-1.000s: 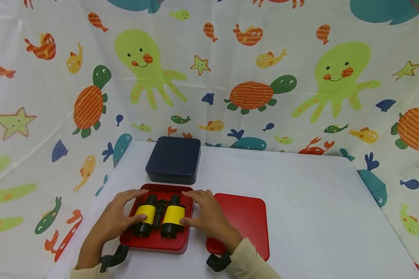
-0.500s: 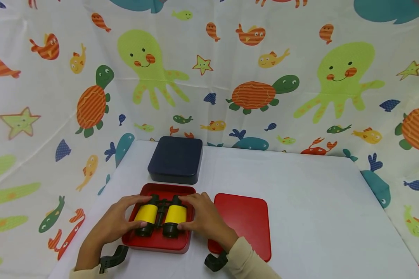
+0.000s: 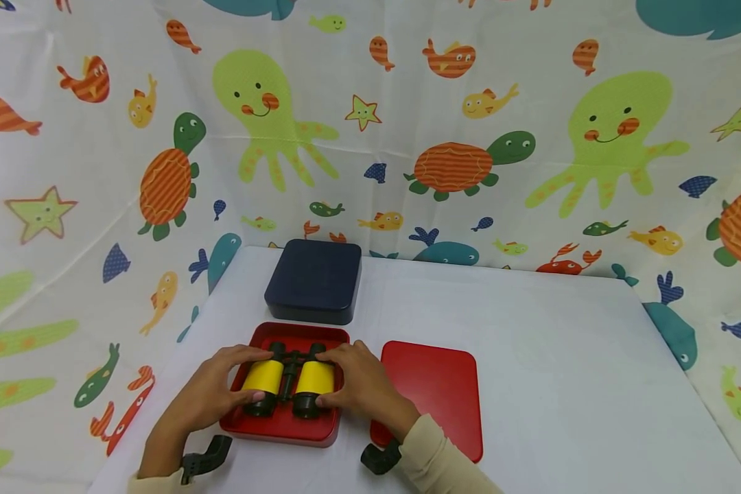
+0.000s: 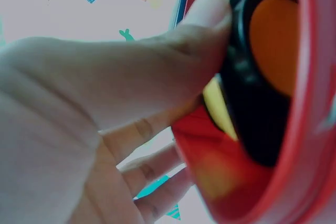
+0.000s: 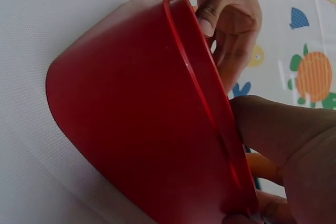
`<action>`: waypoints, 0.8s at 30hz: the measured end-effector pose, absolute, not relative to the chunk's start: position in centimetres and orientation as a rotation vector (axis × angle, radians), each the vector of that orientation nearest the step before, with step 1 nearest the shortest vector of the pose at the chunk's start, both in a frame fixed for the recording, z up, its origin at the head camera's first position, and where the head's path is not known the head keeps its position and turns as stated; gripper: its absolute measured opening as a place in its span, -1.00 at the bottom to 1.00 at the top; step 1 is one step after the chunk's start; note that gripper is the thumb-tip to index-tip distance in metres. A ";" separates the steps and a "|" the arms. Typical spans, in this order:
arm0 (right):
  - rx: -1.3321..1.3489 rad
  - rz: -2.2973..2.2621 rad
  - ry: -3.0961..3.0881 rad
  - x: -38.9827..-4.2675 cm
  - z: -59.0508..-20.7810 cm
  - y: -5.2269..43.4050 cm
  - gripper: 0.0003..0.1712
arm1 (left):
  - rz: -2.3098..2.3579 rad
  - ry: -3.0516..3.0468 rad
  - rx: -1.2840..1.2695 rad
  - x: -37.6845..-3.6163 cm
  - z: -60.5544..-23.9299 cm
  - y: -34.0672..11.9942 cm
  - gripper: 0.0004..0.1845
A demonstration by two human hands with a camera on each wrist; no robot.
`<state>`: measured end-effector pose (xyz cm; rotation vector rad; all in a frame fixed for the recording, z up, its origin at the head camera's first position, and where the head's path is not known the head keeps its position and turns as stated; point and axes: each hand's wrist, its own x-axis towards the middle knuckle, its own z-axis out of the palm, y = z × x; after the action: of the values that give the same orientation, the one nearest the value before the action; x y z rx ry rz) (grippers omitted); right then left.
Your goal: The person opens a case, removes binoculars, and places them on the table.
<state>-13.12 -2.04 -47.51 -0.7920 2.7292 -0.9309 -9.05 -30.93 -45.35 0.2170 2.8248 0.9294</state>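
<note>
**Both hands on the binoculars, still seated in the red box**

- Binoculars [image 3: 289,379]: yellow barrels, black ends, lying flat inside the open red box [image 3: 284,431] at the near-left of the white table [image 3: 531,357].
- Left hand [image 3: 213,392]: fingers curled round the left barrel, thumb on the near eyepiece rim, which the left wrist view confirms.
- Right hand [image 3: 361,384]: wraps the right barrel the same way, so 2 hands grasp 1 object.
- Red lid [image 3: 435,391] lies flat just right of the box. Dark blue box [image 3: 313,281] sits closed behind it.
- Handling, my read: rigid toy plastic, light, smooth barrels so a bit slippery. Centre hinge may fold under uneven pull.
- Best hold: 1 barrel per hand, mid-length on the yellow sleeves, off the orange lenses [image 4: 273,40].
</note>
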 end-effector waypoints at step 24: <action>-0.781 -0.890 2.740 -13.4 -47.1 -2.2 -0.21 | 0.765 2.819 0.208 -8.5 -44.6 -30.3 -0.09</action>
<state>-13.36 -2.18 -47.13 -0.7812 2.7399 -0.8903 -8.46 -30.29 -44.60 0.2076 2.8185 0.7651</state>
